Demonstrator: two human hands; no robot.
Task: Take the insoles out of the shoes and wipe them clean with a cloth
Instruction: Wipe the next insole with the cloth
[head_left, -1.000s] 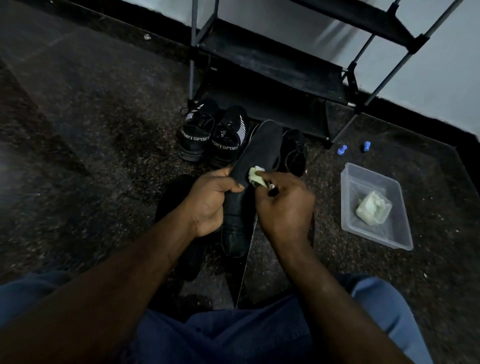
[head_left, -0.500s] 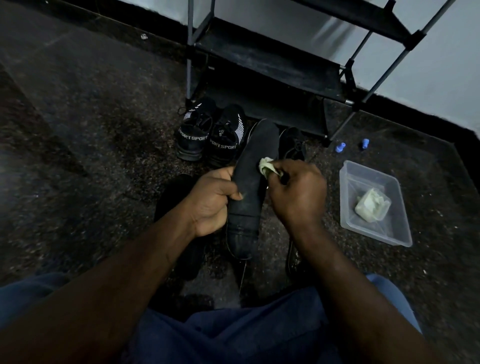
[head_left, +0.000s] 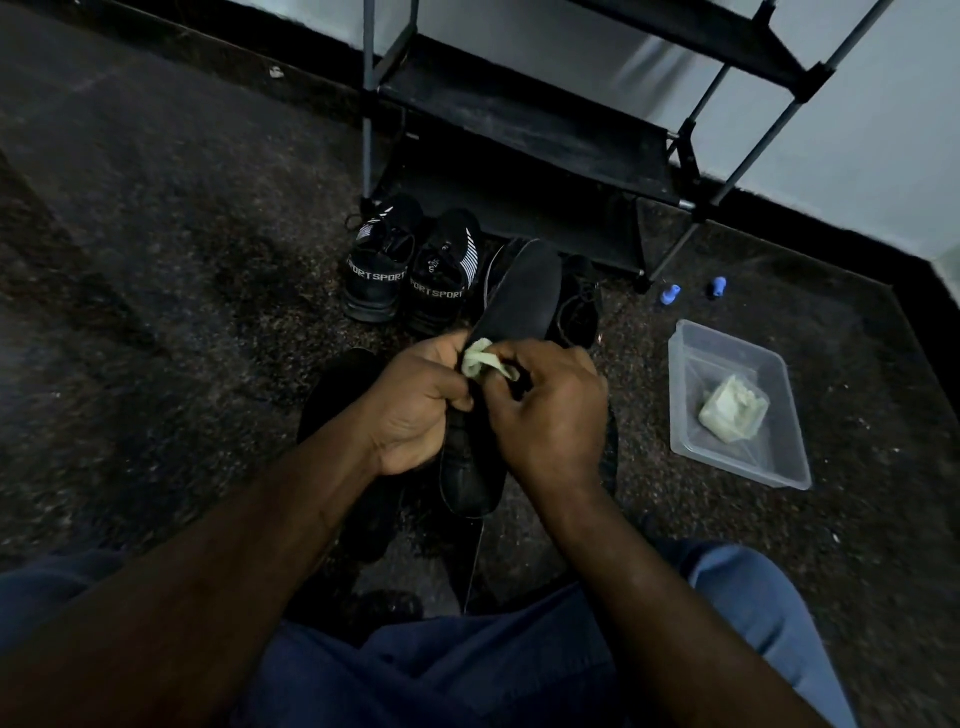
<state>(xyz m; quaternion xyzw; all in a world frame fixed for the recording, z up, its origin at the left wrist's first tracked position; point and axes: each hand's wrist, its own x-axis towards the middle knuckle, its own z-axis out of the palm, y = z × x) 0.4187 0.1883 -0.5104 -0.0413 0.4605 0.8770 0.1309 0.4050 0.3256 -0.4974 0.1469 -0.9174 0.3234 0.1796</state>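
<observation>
Since half a second ago the right hand has slid the cloth down and left across the insole, so the two hands now sit almost touching. That hand's fingers are curled tight, pinching the pale cloth against the insole's left edge, right beside the left thumb. The left hand grips the black insole round its middle, fingers wrapped over the edge, and holds it above the floor with one end pointing away towards the rack and the other end near the knees. The hands hide the middle of the insole. A black shoe lies on the floor under the left wrist, partly covered by it. Beyond the hands a pair of black sneakers marked SPORT stands side by side at the foot of the rack, and another dark shoe shows just right of the insole's far end, half hidden behind it. Well to the right sits a clear plastic tub with a pale wad in it, and two small blue bits lie on the floor past the tub. Blue trousers fill the bottom of the view.
</observation>
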